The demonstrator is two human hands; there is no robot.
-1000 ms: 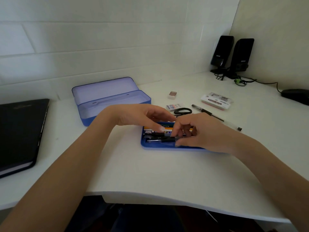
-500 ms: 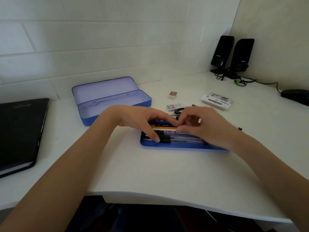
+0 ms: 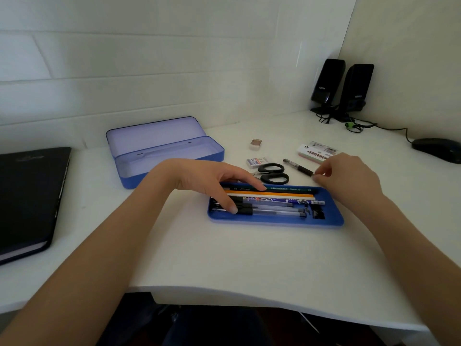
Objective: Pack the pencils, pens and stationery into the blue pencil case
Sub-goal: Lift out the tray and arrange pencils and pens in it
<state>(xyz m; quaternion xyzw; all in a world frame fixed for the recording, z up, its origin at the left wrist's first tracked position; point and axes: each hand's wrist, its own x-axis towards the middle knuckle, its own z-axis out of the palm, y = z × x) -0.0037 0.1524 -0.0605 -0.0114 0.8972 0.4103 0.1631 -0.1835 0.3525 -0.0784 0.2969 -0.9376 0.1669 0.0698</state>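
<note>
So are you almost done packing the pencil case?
Partly. Pencils and pens already lie in the blue tray, steadied by the left hand. The right hand is at the loose pen. Scissors, erasers and sticky notes still wait; the case stands open.

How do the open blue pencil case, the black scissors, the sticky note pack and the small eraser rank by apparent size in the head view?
1. Open blue pencil case, clearly largest.
2. Black scissors and sticky note pack: look alike; the pack is partly hidden by the right hand, so no ranking.
3. Small eraser, smallest, though it lies farther back.
</note>
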